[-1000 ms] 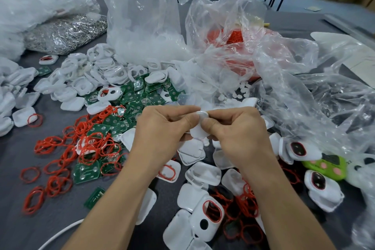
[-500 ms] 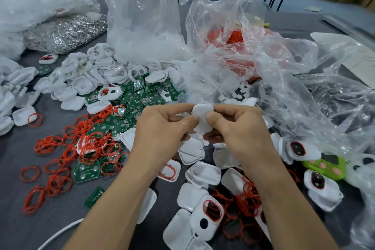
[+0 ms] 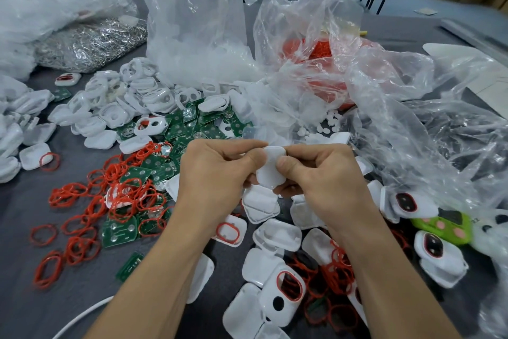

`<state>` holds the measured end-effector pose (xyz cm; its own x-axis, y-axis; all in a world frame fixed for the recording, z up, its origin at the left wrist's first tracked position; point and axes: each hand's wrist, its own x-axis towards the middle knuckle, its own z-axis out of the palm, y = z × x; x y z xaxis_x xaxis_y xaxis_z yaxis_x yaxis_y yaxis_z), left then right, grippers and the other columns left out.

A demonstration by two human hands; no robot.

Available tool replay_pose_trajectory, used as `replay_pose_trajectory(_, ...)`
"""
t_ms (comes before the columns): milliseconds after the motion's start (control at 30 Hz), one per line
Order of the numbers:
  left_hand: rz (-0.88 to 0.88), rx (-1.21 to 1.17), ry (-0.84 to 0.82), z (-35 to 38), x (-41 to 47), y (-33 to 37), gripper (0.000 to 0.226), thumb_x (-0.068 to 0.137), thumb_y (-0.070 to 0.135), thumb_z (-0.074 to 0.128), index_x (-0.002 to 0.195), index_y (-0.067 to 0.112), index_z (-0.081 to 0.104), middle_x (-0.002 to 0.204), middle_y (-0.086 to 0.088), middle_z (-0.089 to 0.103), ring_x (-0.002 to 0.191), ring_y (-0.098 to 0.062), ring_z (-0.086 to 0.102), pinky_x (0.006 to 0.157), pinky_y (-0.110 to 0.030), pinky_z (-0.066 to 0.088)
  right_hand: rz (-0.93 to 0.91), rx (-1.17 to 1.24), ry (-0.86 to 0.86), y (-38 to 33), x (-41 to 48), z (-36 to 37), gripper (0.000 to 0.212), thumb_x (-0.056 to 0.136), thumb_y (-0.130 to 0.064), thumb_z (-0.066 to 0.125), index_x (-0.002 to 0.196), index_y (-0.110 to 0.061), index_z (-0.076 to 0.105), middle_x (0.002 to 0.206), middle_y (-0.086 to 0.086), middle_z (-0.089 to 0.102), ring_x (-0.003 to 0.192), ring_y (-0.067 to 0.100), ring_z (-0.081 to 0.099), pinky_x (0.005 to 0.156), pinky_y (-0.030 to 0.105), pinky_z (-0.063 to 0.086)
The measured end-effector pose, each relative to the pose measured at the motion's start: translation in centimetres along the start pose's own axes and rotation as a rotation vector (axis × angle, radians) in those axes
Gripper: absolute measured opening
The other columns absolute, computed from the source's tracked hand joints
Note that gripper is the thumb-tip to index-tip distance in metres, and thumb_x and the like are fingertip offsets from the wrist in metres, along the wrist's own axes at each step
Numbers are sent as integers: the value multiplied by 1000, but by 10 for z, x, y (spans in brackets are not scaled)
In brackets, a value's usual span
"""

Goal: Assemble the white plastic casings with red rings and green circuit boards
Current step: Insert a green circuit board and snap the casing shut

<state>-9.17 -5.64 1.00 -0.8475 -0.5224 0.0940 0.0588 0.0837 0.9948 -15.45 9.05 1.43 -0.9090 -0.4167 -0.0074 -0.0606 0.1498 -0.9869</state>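
I hold one white plastic casing (image 3: 270,169) above the middle of the table, its smooth back facing me. My left hand (image 3: 217,176) pinches its left edge and my right hand (image 3: 324,176) pinches its right edge, thumbs on top. Loose red rings (image 3: 90,201) lie in a heap to the left, mixed with green circuit boards (image 3: 121,231). More boards (image 3: 192,124) lie behind my hands. White casings (image 3: 277,234) are scattered below my hands, one with a red ring fitted (image 3: 288,286).
Clear plastic bags (image 3: 198,36) stand at the back, one holding red rings (image 3: 321,50). A bag of shiny metal parts (image 3: 90,41) sits back left. More white casings (image 3: 110,107) are piled left. A green toy piece (image 3: 442,224) lies at the right. The table (image 3: 22,297) is grey.
The casing has turned in my fingers from edge-on to showing its flat back, and both hands have risen slightly.
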Motion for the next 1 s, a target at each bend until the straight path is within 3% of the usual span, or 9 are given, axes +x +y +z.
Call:
replay_pose_trajectory(100,13,24,18,-1,0,-2,18,82,9,83,84,27,84,70,-14,76,68,-47,70,68,-61,60,-8,-25,1,0,-2,2,23,94,-11,73,86,-31,81,75,1,79,62,22,76,61,29,61)
replay_pose_trajectory(267,17,80,37,-2,0,-5,14,70,30,80,83,35,83,68,-1,77,64,-32,74,69,-53,63,-2,-73,17,5,-2,5,18,95,-12,71,92,-26,82,73,0,78,59,21,75,60,32,62)
replay_pose_trajectory(433,15,40,48,1,-1,-4,14,71,34,80,85,36,83,68,-1,77,68,-28,76,72,-51,64,-43,-57,35,2,-1,5,26,95,-11,71,86,-33,81,74,-1,79,60,19,75,60,29,61)
replay_pose_trajectory(500,2,15,21,2,-1,-3,16,74,30,82,89,35,83,69,-2,77,69,-21,76,73,-48,64,-81,-42,48,1,-1,2,29,95,-9,71,86,-35,81,76,-2,79,64,20,76,64,32,63)
replay_pose_trajectory(633,38,57,-15,4,-1,-4,38,80,4,83,98,37,79,77,7,79,75,-6,75,75,-28,62,-125,22,68,-1,1,-2,34,94,-3,71,89,-35,80,80,0,80,74,22,78,72,34,65)
replay_pose_trajectory(800,93,42,8,3,-3,-1,38,78,-1,82,81,36,81,77,10,79,75,-9,77,71,-21,60,-124,93,33,-1,1,-2,34,92,3,71,90,-30,81,85,-1,81,80,19,79,70,25,62)
replay_pose_trajectory(1000,89,36,8,4,-2,-3,34,76,-2,84,82,31,82,76,7,79,73,-12,77,70,-21,60,-117,87,30,0,2,-4,25,92,2,72,96,-21,81,87,-2,81,83,17,78,74,28,64)
